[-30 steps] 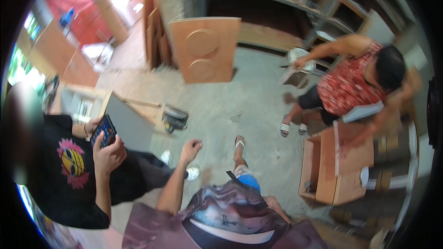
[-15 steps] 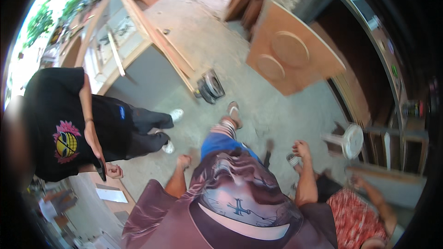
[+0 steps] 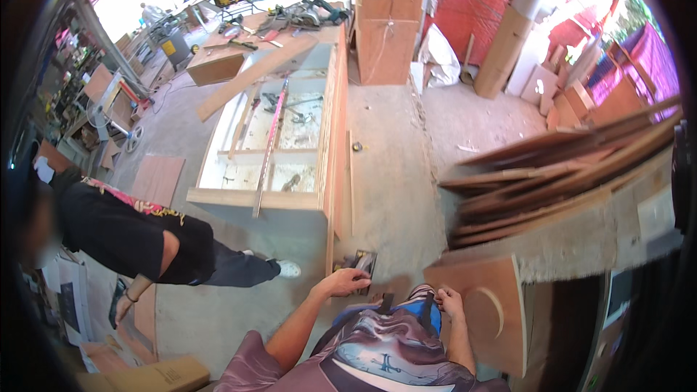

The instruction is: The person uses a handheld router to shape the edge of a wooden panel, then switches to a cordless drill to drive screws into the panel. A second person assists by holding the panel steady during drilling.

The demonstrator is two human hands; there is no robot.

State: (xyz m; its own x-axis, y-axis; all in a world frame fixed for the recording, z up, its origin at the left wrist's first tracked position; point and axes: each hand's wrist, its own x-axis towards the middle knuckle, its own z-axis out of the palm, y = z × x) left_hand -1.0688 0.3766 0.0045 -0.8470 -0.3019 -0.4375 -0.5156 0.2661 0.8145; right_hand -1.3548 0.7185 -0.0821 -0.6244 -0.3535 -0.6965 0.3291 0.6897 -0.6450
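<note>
My left hand (image 3: 344, 283) is held out in front of my waist with its fingers stretched and nothing in it. Below it on the floor, partly covered, sits a dark power tool (image 3: 365, 263), seemingly a circular saw. My right hand (image 3: 449, 303) hangs by my right thigh with curled fingers, and I see nothing in it. Close beside that hand leans a brown wooden panel (image 3: 508, 319) with a round raised ring. Ahead on the left stands a long open wooden cabinet frame (image 3: 334, 138), with a long strip (image 3: 270, 149) across it.
A co-worker in black (image 3: 131, 225) stands to my left. Stacked boards (image 3: 552, 174) jut out on the right. Tools (image 3: 305, 14) crowd the far worktop, beside a tall wooden cabinet (image 3: 388, 36). A cardboard box (image 3: 149, 376) lies at lower left, and a tape measure (image 3: 357, 147) on the floor.
My view has swung upward and forward, bringing in the whole cabinet frame and the far area. My left hand has risen and opened from a fist. The co-worker on the right is out of view.
</note>
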